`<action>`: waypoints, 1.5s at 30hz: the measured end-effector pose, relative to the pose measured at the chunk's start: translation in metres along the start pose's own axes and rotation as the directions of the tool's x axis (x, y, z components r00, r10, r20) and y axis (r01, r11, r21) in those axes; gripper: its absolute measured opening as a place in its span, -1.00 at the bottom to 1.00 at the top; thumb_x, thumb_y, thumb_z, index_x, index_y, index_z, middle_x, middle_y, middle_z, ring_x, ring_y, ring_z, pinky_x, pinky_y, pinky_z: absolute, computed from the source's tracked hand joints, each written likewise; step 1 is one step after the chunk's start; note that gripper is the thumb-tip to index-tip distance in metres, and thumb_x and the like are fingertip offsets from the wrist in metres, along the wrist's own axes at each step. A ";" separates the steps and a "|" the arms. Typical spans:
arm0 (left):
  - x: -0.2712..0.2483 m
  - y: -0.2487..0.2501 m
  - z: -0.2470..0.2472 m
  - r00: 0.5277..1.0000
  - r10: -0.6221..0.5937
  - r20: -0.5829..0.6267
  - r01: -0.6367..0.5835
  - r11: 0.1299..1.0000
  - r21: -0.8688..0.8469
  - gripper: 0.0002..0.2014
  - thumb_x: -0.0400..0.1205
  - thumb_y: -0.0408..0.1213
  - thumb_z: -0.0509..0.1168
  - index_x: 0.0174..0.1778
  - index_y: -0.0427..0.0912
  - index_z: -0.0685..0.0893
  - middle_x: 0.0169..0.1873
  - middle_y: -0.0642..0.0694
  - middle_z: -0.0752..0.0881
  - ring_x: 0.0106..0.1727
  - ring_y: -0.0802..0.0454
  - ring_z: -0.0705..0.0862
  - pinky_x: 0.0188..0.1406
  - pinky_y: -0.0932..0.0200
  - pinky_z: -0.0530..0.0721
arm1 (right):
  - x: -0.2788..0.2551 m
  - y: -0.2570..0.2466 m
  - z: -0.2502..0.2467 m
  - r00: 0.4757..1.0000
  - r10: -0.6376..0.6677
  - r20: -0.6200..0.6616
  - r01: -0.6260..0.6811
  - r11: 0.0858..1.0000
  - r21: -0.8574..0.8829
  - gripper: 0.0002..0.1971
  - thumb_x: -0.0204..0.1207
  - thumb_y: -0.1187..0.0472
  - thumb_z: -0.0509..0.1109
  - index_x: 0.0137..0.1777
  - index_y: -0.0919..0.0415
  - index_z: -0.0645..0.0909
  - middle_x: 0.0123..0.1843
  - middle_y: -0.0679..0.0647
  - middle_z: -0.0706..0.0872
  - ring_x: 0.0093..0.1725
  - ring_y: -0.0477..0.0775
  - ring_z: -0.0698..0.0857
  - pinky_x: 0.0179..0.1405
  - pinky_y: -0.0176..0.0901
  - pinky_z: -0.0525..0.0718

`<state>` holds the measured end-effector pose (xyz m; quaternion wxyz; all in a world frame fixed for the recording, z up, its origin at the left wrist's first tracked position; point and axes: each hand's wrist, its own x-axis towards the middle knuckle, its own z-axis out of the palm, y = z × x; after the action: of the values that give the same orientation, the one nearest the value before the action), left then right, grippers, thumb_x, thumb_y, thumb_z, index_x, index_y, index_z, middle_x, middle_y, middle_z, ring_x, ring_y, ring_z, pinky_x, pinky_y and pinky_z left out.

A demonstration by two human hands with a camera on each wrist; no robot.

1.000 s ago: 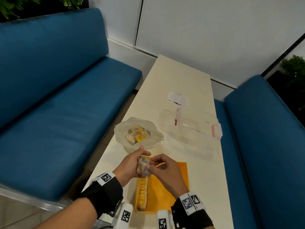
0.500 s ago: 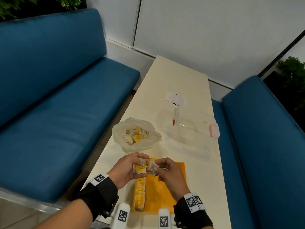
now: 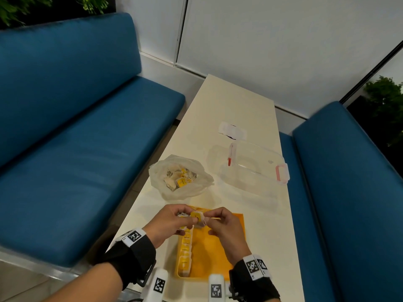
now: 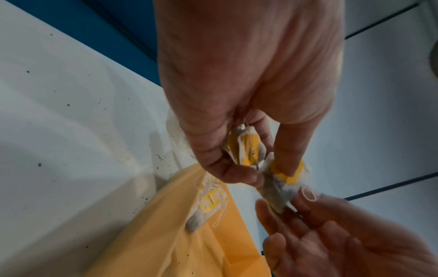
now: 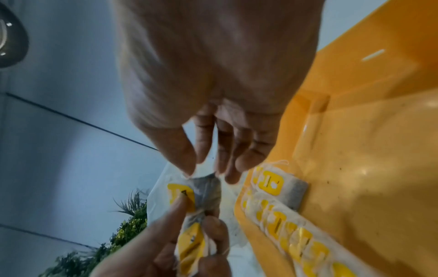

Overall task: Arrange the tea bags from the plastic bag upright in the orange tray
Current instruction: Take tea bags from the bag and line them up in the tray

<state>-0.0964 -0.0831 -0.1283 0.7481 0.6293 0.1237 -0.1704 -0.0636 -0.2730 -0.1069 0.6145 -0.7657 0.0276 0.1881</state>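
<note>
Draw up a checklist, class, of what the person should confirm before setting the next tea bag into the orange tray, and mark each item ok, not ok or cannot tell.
1. Tea bags in hand: ok. The left hand pinches tea bags; the right hand pinches one too.
2. Held bags parted from each other: cannot tell, they meet between the fingertips.
3. Room in the orange tray: ok, most of its floor is bare.
4. Row of placed bags standing along the tray's left wall: ok.
5. Supply left in the plastic bag: ok, more bags show inside.
6. Strings untangled: cannot tell.
</note>
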 end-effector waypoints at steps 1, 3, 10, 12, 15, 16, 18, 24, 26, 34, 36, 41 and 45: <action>0.001 0.000 0.001 1.000 0.010 -0.023 -0.010 1.000 0.007 -0.88 0.53 -0.28 0.58 -0.05 -0.15 0.84 0.00 -0.30 0.80 -0.07 -0.09 0.76 -0.07 -0.06 0.73 | 0.000 -0.002 -0.002 0.999 -0.037 -0.019 0.036 0.999 -0.012 -0.88 0.46 0.36 0.56 -0.03 0.28 0.73 -0.12 0.11 0.84 -0.17 -0.04 0.75 -0.25 -0.25 0.66; 0.000 0.001 0.003 0.998 0.044 -0.049 -0.042 0.999 0.031 -0.81 0.44 -0.18 0.66 -0.11 -0.12 0.85 -0.04 -0.18 0.82 -0.13 -0.03 0.77 -0.17 0.03 0.71 | 0.000 -0.005 -0.004 0.996 -0.092 0.008 0.092 0.995 -0.038 -0.84 0.43 0.34 0.60 -0.01 0.19 0.76 -0.09 0.08 0.85 -0.16 -0.05 0.75 -0.20 -0.28 0.69; -0.001 0.008 0.008 0.986 0.138 -0.094 -0.118 0.974 0.192 -0.79 0.42 -0.18 0.68 -0.14 -0.16 0.84 -0.17 -0.05 0.80 -0.23 0.19 0.74 -0.36 0.24 0.66 | 0.002 -0.007 -0.005 0.970 -0.231 0.072 0.241 0.948 -0.210 -0.95 0.44 0.30 0.60 -0.14 0.16 0.80 -0.19 0.13 0.82 -0.17 -0.03 0.72 -0.14 -0.30 0.67; -0.002 0.009 0.007 0.984 0.158 -0.086 -0.134 0.962 0.239 -0.86 0.44 -0.23 0.66 -0.15 -0.07 0.87 -0.11 -0.05 0.82 -0.24 0.24 0.75 -0.37 0.29 0.65 | 0.002 -0.008 -0.005 0.972 -0.221 0.081 0.232 0.958 -0.169 -0.94 0.49 0.35 0.54 -0.13 0.20 0.81 -0.24 0.10 0.82 -0.20 0.02 0.74 -0.20 -0.29 0.66; -0.004 0.007 0.006 0.976 0.201 -0.087 -0.165 0.936 0.310 -0.81 0.45 -0.25 0.64 -0.35 0.18 0.87 -0.11 0.01 0.80 -0.21 0.33 0.73 -0.35 0.35 0.62 | 0.000 -0.010 -0.004 0.979 -0.187 0.084 0.194 0.978 -0.082 -0.92 0.52 0.44 0.49 -0.07 0.33 0.81 -0.29 0.04 0.81 -0.28 -0.14 0.72 -0.31 -0.39 0.60; -0.004 0.006 0.006 0.973 0.210 -0.093 -0.170 0.932 0.320 -0.80 0.45 -0.21 0.65 -0.38 0.22 0.86 -0.13 0.02 0.80 -0.20 0.34 0.72 -0.32 0.36 0.61 | 0.000 -0.009 -0.004 0.980 -0.181 0.083 0.187 0.980 -0.070 -0.92 0.51 0.42 0.51 -0.05 0.32 0.81 -0.25 0.06 0.83 -0.26 -0.14 0.73 -0.28 -0.36 0.64; -0.006 0.006 0.007 0.971 0.219 -0.097 -0.178 0.931 0.320 -0.83 0.44 -0.13 0.66 -0.39 0.24 0.85 -0.14 0.05 0.79 -0.18 0.33 0.72 -0.29 0.37 0.60 | -0.001 -0.005 -0.003 0.979 -0.187 0.080 0.195 0.975 -0.108 -0.93 0.48 0.36 0.56 -0.07 0.26 0.81 -0.17 0.13 0.85 -0.20 -0.06 0.75 -0.17 -0.22 0.72; -0.006 0.001 0.007 0.972 0.165 -0.165 -0.122 0.962 0.244 -0.86 0.43 -0.22 0.67 -0.17 -0.06 0.86 -0.12 0.00 0.82 -0.22 0.22 0.74 -0.40 0.35 0.63 | 0.005 -0.001 -0.009 0.983 -0.178 0.031 0.181 0.959 -0.219 -0.97 0.45 0.42 0.55 -0.18 0.33 0.77 -0.36 0.03 0.77 -0.36 -0.16 0.69 -0.32 -0.37 0.60; -0.004 -0.005 0.000 0.967 0.145 -0.208 -0.091 0.965 0.248 -0.88 0.48 -0.23 0.63 -0.12 -0.11 0.86 -0.06 -0.04 0.82 -0.16 0.13 0.75 -0.42 0.29 0.66 | 0.009 0.003 -0.016 0.985 -0.175 0.010 0.170 0.941 -0.294 -0.94 0.40 0.36 0.62 -0.21 0.25 0.78 -0.35 -0.03 0.76 -0.36 -0.21 0.66 -0.32 -0.40 0.58; 0.008 -0.032 -0.013 0.949 0.062 -0.311 0.053 0.936 0.348 -0.76 0.49 -0.15 0.61 0.04 0.00 0.78 0.01 0.00 0.77 0.00 0.00 0.76 -0.13 0.09 0.77 | 0.019 0.026 -0.028 0.992 0.103 0.072 -0.079 0.954 -0.289 -0.93 0.48 0.39 0.53 -0.20 0.30 0.71 -0.34 0.18 0.76 -0.39 0.03 0.71 -0.50 -0.26 0.48; 0.011 -0.039 -0.013 0.952 0.026 -0.304 0.098 0.918 0.386 -0.64 0.45 -0.10 0.63 0.12 0.04 0.73 0.05 0.05 0.72 0.09 -0.04 0.74 0.05 -0.01 0.75 | 0.024 0.032 -0.025 0.982 0.160 0.099 -0.122 0.943 -0.311 -0.95 0.49 0.41 0.51 -0.15 0.32 0.70 -0.34 0.19 0.76 -0.42 0.03 0.74 -0.55 -0.22 0.53; 0.015 -0.049 -0.011 0.956 -0.011 -0.294 0.143 0.890 0.434 -0.60 0.40 -0.14 0.64 0.12 0.07 0.70 0.07 0.00 0.71 0.10 -0.07 0.73 0.02 0.01 0.74 | 0.035 0.039 -0.015 0.965 0.244 0.101 -0.201 0.927 -0.317 -0.93 0.51 0.45 0.49 -0.12 0.33 0.66 -0.46 0.12 0.72 -0.54 -0.03 0.72 -0.62 -0.27 0.53; 0.016 -0.051 -0.010 0.957 -0.017 -0.289 0.147 0.889 0.435 -0.61 0.39 -0.14 0.64 0.11 0.09 0.72 0.07 0.01 0.72 0.08 -0.04 0.75 0.02 0.02 0.77 | 0.044 0.038 -0.009 0.964 0.254 0.084 -0.207 0.909 -0.362 -0.94 0.53 0.41 0.48 -0.11 0.30 0.66 -0.45 0.15 0.72 -0.55 -0.05 0.68 -0.63 -0.27 0.51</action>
<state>-0.1029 -0.0823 -0.1827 0.5486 0.7974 0.2111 -0.1364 -0.0306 -0.2822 -0.1551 0.4422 -0.8402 0.0441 0.3107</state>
